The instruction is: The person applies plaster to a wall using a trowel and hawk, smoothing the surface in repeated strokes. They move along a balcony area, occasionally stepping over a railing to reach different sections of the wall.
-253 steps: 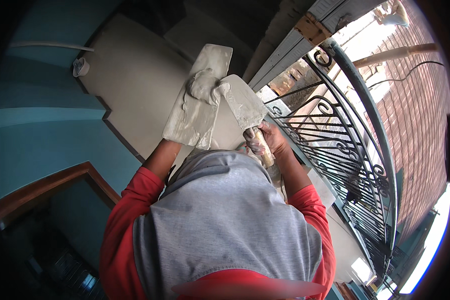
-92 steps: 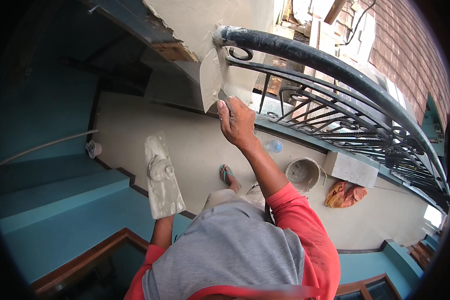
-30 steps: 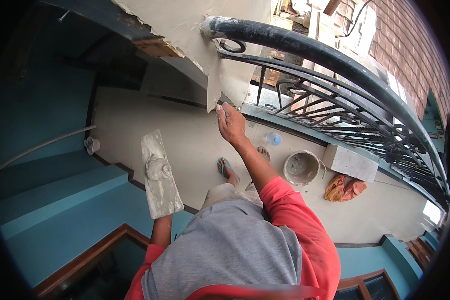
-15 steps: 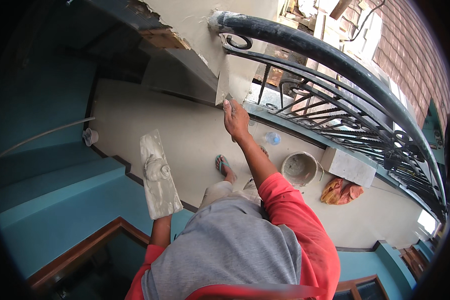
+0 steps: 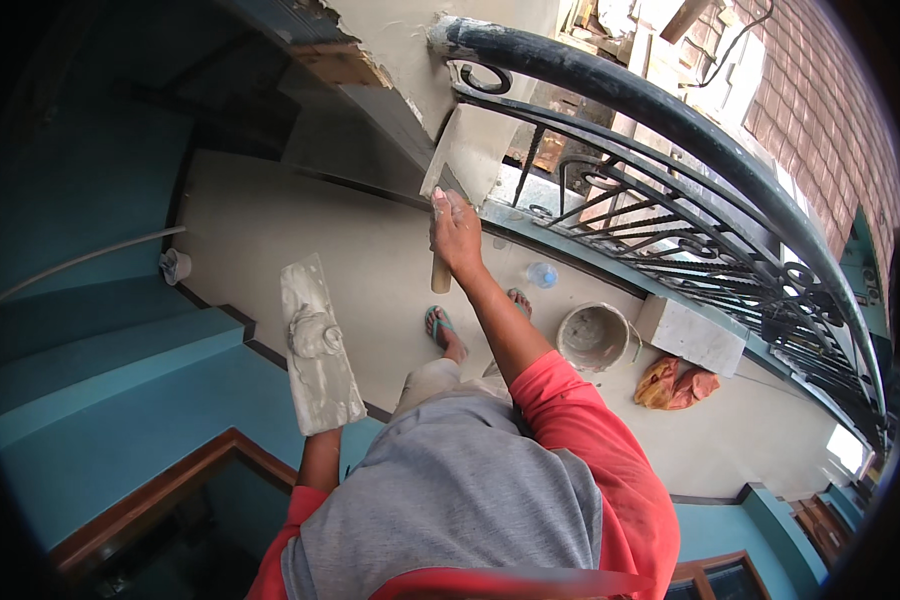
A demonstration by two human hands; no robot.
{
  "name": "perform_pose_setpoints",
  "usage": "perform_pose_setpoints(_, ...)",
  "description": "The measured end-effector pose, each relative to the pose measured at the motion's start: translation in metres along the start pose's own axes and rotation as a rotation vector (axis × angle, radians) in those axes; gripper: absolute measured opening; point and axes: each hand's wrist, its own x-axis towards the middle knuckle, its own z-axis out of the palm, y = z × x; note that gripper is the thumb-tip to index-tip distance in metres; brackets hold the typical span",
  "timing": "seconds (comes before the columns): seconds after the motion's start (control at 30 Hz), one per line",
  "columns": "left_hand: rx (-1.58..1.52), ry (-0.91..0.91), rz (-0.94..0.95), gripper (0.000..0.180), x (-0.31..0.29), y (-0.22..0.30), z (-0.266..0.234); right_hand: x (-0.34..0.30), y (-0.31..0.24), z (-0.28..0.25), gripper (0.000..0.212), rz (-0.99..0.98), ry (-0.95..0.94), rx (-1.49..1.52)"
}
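Observation:
My right hand (image 5: 456, 235) is closed around a putty knife (image 5: 440, 275); its handle sticks out below the fist. The blade points up at the corner of the pale plastered wall (image 5: 470, 140), beside the end of the black railing; whether it touches the wall I cannot tell. On the left, a long rectangular plastering trowel (image 5: 322, 385) lies face up with a lump of wet grey plaster (image 5: 315, 335) on it. My left hand (image 5: 322, 445) holds it from beneath, its fingers hidden by the plate and only the wrist area showing.
A curved black iron railing (image 5: 660, 110) runs along the right. On the floor are a bucket (image 5: 592, 338), a clear bottle (image 5: 541, 275), a pale block (image 5: 692, 335) and an orange-red bag (image 5: 675, 385). A teal ledge (image 5: 130, 375) and a small white tub (image 5: 175, 266) are at left.
My right hand has moved slightly left and turned with the putty knife, so its handle now shows below the fist. The trowel in my left hand has hardly moved.

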Motion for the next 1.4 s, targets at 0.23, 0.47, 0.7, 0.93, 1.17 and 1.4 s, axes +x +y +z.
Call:
perform_pose_setpoints(0.23,-0.081,-0.091,-0.101,0.073,0.008,0.003,-0.009,-0.019,-0.063,-0.012,0.041,-0.175,-0.001,-0.024)
perform_pose_setpoints(0.47,0.116,0.024,0.127,0.067,0.009,-0.005,-0.011,-0.036,-0.115,-0.023,0.036,-0.309,-0.062,-0.03)
perform_pose_setpoints(0.7,0.068,0.013,0.146,0.066,0.012,-0.025,-0.001,-0.049,-0.093,-0.036,0.036,-0.287,-0.157,0.146)
perform_pose_setpoints(0.93,0.059,0.021,0.186,0.066,0.017,-0.071,0.02,-0.064,-0.066,-0.097,0.039,0.138,-0.379,-0.003)
perform_pose_setpoints(1.17,0.028,0.03,0.199,0.065,0.05,-0.128,0.053,-0.087,-0.087,-0.165,0.039,0.267,-0.577,0.259)
perform_pose_setpoints(1.4,0.039,-0.001,0.178,0.064,0.075,-0.134,0.083,-0.121,-0.123,-0.184,0.032,-0.41,-0.513,-0.6)
